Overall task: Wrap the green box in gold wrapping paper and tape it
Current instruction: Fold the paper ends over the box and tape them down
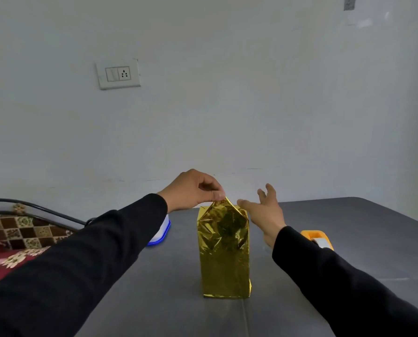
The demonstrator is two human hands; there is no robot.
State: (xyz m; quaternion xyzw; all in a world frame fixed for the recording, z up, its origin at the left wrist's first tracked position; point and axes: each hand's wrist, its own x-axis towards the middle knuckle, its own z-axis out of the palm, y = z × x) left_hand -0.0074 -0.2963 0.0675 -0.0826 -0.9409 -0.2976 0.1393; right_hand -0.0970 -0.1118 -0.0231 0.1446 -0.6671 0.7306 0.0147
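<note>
The gold-wrapped box [224,254] is stood upright on the bench [348,239], long axis vertical. Its top paper peak is pinched by the left hand [194,189]; the right hand [266,212] is spread open just beside, so nearer for folding, probably.

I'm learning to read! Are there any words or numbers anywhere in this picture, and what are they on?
There are none to read.
Gold-wrapped box: shiny foil, no print.
Tape dispenser: no label showing.
Wall socket plate: a switch and holes, no words.
Small grey square high on the wall: too blurred to read.
</note>
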